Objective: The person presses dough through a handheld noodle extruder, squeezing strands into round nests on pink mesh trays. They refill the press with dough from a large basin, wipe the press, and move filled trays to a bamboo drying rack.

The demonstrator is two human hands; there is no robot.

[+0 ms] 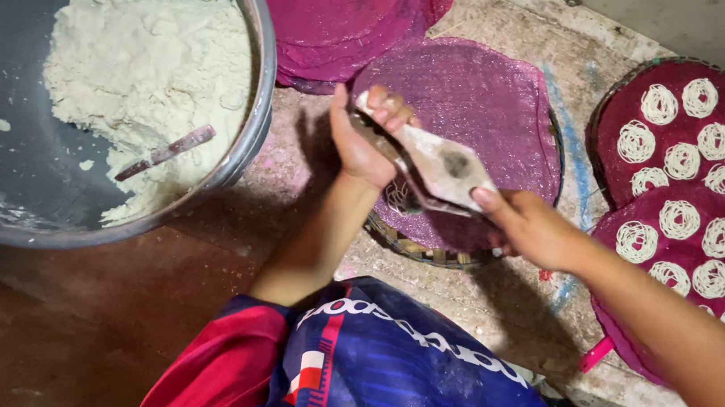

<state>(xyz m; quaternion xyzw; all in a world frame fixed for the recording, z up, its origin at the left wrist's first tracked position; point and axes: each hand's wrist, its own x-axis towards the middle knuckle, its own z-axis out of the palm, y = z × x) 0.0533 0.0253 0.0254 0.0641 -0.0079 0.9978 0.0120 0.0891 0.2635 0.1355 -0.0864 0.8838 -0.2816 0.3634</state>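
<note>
I see both hands, left hand [358, 140] and right hand [529, 227], fingers wrapped round the wooden press [434, 166] (long axis hand-to-hand) above the purple mat [481, 99].

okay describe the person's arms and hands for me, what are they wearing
Both hands, left and right, are bare: no gloves, rings or watch show. Forearms are bare too. The left arm's short sleeve is red, joining a blue shirt with white print. The right sleeve is barely in view.
</note>
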